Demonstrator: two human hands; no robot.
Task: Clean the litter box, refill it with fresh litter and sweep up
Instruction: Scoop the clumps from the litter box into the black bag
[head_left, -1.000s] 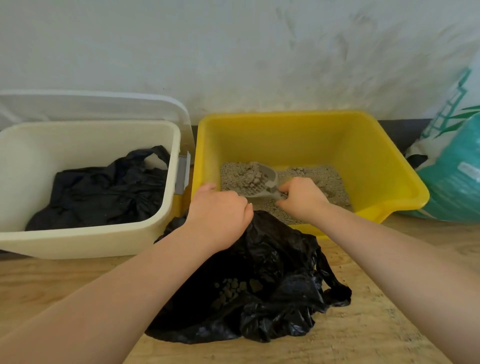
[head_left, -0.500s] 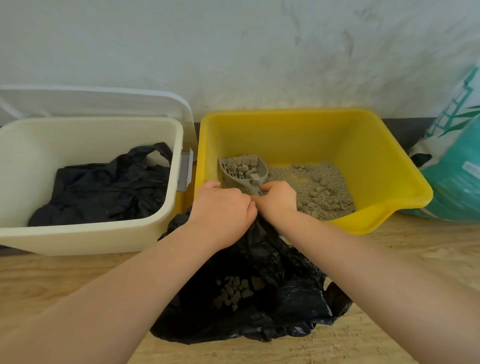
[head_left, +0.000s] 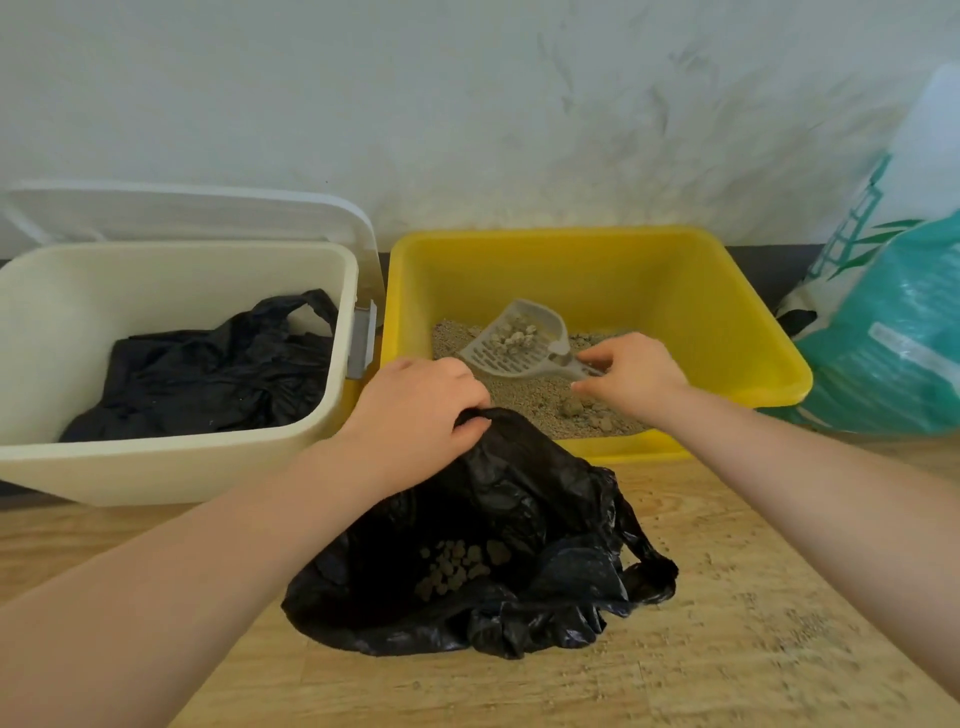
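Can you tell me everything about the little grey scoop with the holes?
The scoop looks like pale grey plastic, with a wide slotted bowl, raised side walls and a short handle. The right hand pinches the handle and holds it tilted just above the litter in the yellow litter box. A few pale clumps sit in the bowl. Its front end points away, toward the left.
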